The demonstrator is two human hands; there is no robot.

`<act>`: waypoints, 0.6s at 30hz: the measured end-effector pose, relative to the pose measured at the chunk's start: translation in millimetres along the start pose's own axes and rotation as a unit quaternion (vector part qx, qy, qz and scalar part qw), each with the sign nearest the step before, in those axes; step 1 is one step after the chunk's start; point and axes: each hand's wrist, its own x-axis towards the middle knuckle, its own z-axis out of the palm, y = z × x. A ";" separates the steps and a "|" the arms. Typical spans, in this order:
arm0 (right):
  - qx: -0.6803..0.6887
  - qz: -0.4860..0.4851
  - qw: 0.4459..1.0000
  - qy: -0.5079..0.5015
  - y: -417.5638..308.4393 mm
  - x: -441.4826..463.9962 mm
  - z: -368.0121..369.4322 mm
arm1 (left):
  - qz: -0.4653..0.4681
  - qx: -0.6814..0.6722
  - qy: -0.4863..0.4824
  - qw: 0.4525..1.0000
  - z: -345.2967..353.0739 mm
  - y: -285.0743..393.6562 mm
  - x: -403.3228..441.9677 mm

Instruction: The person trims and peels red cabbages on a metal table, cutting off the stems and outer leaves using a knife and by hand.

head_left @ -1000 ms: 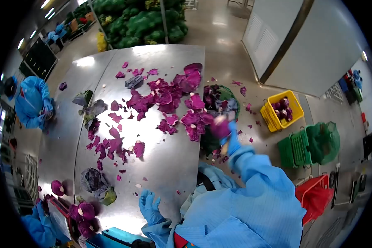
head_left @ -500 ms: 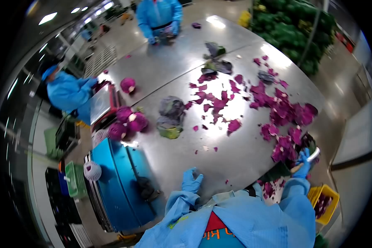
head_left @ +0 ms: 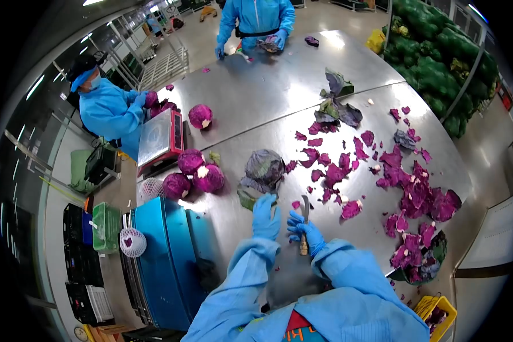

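My left hand (head_left: 265, 218), in a blue glove, has its fingers stretched out at the near edge of a dark purple cabbage (head_left: 264, 166). The fingertips overlap the cabbage's greenish outer leaf (head_left: 248, 198); I cannot tell whether they press on it. To the right, my gloved right hand (head_left: 308, 232) is closed on a knife (head_left: 304, 242) with a wooden handle and a curved blade pointing away from me. Torn purple cabbage leaves (head_left: 332, 171) lie beyond and right of the knife.
Several trimmed cabbages (head_left: 208, 178) sit left, beside a red scale (head_left: 164, 142). Two co-workers in blue stand across the metal table (head_left: 256, 122), handling cabbage. A leaf heap (head_left: 419, 194) lies right, above a yellow basket (head_left: 447, 313). A blue bin (head_left: 162, 262) stands at left.
My right hand has come from the leaf heap at the lower right to the middle, with the knife. My left hand has reached forward to the cabbage. The view has shifted.
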 end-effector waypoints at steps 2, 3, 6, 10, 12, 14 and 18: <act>-0.004 -0.032 0.999 0.022 -4.5 18.5 -5.2 | 0.029 0.103 0.022 0.994 16.8 -12.7 54.2; -0.016 -0.060 0.997 0.037 -11.1 19.1 -9.1 | 0.042 0.152 0.034 0.987 25.2 -15.6 79.5; 0.032 -0.161 0.983 0.080 -33.9 27.2 -54.7 | -0.099 0.181 -0.034 0.978 17.9 1.8 135.8; 0.062 -0.287 0.927 0.235 -96.7 15.0 -121.2 | -0.228 0.270 -0.093 0.931 22.8 12.1 169.8; 0.092 -0.375 0.894 0.227 -117.2 -1.2 -160.7 | -0.215 0.280 -0.124 0.927 32.8 -9.2 169.3; 0.119 -0.385 0.887 0.226 -127.2 -18.3 -195.5 | -0.159 0.298 -0.120 0.933 42.9 -33.8 165.4; 0.069 -0.262 0.922 0.276 -141.1 -61.8 -167.1 | -0.175 0.255 -0.184 0.933 18.9 -26.4 162.8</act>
